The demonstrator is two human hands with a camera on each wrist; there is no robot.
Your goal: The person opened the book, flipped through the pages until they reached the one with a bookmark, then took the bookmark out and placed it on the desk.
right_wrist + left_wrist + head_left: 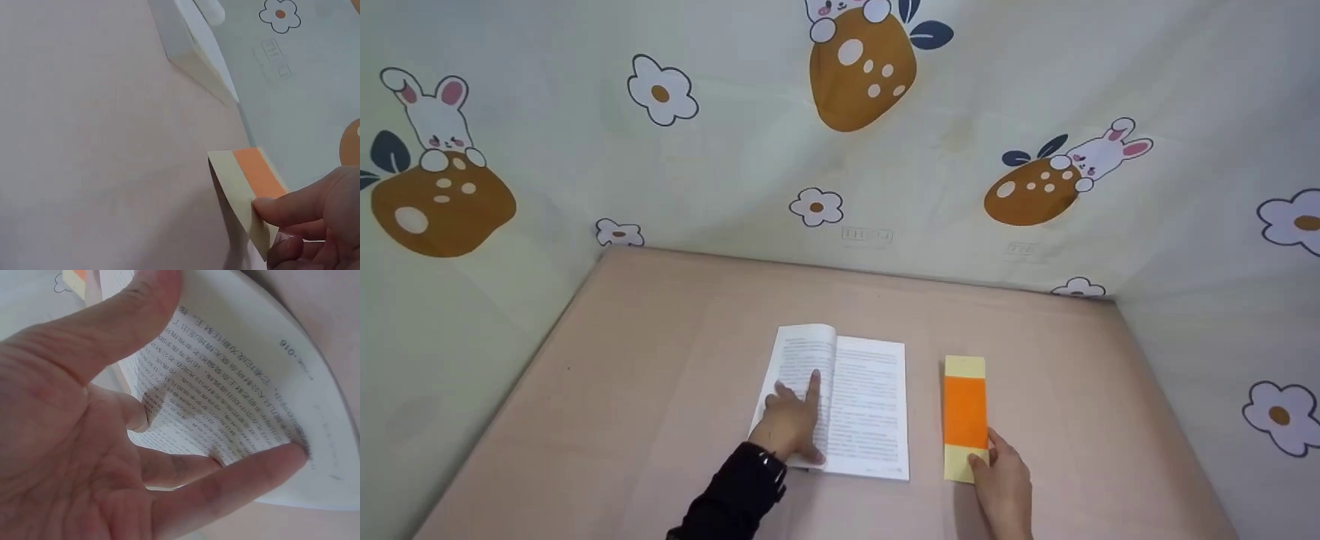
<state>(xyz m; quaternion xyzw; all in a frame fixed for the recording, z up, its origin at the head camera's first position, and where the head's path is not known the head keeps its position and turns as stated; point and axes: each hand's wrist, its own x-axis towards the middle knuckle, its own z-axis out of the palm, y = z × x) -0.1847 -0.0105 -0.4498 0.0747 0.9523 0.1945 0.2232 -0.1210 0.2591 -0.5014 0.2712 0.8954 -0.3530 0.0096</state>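
Note:
An open book (868, 405) lies on the pink-covered table, its left pages curving up toward the spine. My left hand (789, 424) rests on the left page with fingers spread, the index finger pointing up along the gutter. In the left wrist view, fingertips touch the printed page (225, 399) and the thumb reaches its other side. To the right of the book, my right hand (1006, 480) pinches the lower right edge of a bookmark-like card strip (964, 412), cream at both ends with an orange middle. Thumb on top, fingers beneath, it holds the strip tilted in the right wrist view.
The pink cloth-covered table (660, 337) spreads around the book and both hands. A pale curtain-like wall (720, 165) printed with rabbits, fruit and flowers stands behind the table and along both sides. A dark sleeve (735, 495) covers the left forearm.

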